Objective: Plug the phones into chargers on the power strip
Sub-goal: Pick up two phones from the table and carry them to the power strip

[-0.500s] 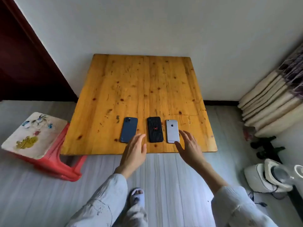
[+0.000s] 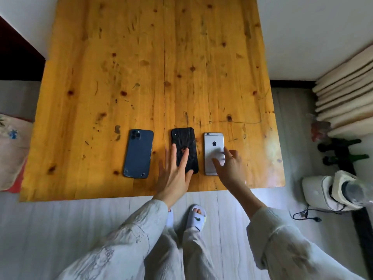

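Three phones are lying face down in a row near the front edge of the wooden table: blue phone, black phone, silver phone. My left hand is reaching over the black one, fingers straight and spread, gripping nothing. My right hand is hovering over the silver one, fingers loose, blurred, holding nothing. My slippers are showing below.

My orange knotty pine table carries my dark blue phone, black textured phone and silver phone.
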